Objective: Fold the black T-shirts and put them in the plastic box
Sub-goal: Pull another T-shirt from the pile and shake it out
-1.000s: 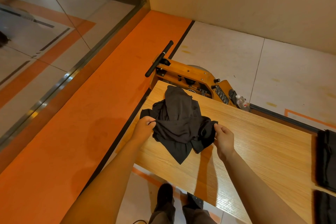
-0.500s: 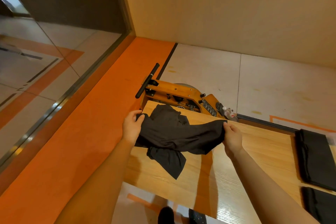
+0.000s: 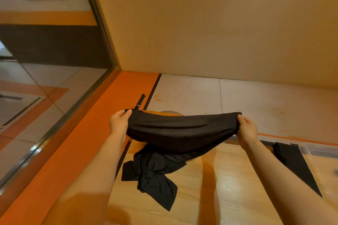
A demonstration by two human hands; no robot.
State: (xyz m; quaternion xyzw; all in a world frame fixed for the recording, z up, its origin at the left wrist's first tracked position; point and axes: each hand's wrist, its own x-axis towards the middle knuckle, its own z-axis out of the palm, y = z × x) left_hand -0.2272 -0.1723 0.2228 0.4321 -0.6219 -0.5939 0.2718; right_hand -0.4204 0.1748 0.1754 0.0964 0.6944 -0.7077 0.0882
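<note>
Holding the black T-shirt [image 3: 182, 129] stretched between left hand [image 3: 118, 124] and right hand [image 3: 247, 129]

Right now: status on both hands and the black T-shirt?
Left hand and right hand each grip an edge of the black T-shirt. Shirt stretched above the light wooden table, lower part bunched on it. Nothing in the way.

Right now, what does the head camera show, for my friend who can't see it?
Two hands, left hand and right hand, hold a black T-shirt stretched above a wooden table. Its lower part lies crumpled on the table, and another dark, folded cloth lies to the right.
</note>
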